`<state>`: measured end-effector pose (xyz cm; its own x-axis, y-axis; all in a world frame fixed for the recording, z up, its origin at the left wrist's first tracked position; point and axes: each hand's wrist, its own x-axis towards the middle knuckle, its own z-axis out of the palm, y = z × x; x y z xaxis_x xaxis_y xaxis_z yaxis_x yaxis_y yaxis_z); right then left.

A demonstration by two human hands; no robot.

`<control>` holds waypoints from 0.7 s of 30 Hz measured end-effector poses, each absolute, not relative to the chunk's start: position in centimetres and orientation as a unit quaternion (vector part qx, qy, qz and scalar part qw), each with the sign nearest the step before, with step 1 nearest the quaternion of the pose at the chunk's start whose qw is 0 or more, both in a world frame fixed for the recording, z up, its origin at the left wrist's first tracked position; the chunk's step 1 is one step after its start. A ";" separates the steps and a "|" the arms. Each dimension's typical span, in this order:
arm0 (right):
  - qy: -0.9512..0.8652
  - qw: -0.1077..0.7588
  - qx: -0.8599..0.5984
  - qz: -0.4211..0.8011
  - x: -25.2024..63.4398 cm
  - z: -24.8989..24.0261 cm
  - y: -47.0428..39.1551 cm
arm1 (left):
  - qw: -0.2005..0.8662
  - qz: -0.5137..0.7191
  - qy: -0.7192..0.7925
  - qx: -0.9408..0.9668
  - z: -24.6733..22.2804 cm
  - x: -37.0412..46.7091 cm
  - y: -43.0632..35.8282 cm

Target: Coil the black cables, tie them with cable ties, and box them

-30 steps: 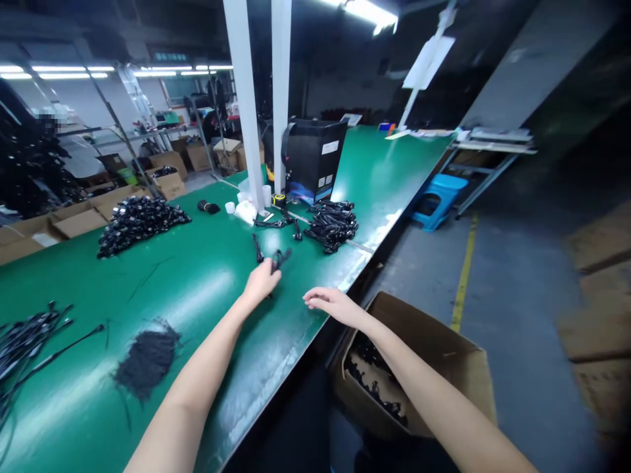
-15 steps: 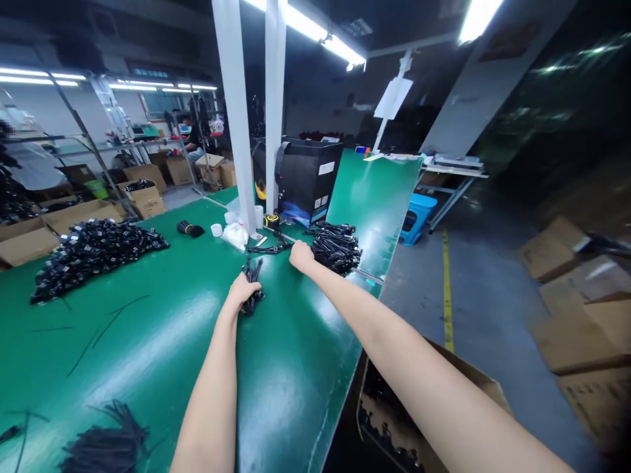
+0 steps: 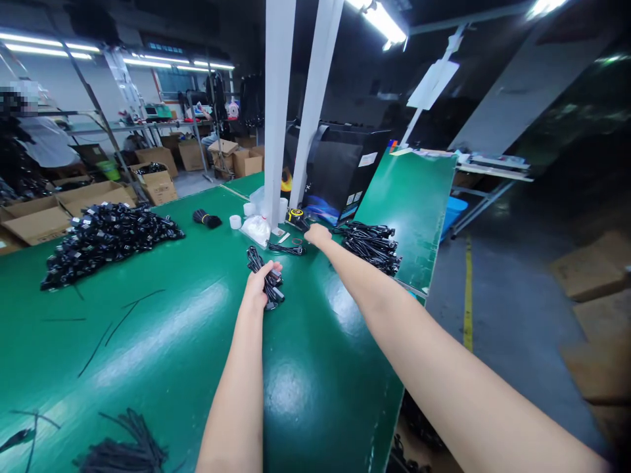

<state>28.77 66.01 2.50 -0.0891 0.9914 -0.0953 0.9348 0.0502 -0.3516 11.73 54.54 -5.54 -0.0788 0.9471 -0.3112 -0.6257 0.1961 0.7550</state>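
My left hand (image 3: 263,284) is wrapped round a bunch of black cables (image 3: 272,289), low over the green table. The cables stick out above and below my fingers. My right hand (image 3: 318,235) is closed beside a yellow and black tape measure (image 3: 296,215); a dark piece shows at its fingertips, too small to make out. Just left of that hand lies a folded black cable (image 3: 286,249). To its right a pile of black cables (image 3: 371,246) rests on the table.
A big heap of black cables (image 3: 111,240) covers the table's far left. White posts (image 3: 280,118), a bag of white material (image 3: 257,230) and a black box (image 3: 345,171) stand ahead. Black strips (image 3: 123,450) lie near the front. An open carton (image 3: 414,440) sits below the right edge.
The view has turned, so things sit further right or left in it. My right hand has come away from the cable pile, towards the tape measure. My left hand keeps its bunch.
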 end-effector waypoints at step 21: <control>-0.667 0.019 -0.743 0.050 47.3 9.2 65.0 | 0.766 0.495 0.391 0.125 -4.2 32.1 50.7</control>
<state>47.26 64.97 9.16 0.1054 0.9932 -0.0496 0.9894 -0.1097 -0.0950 32.07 50.74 -4.17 0.2047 0.8563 -0.4741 -0.6604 0.4784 0.5788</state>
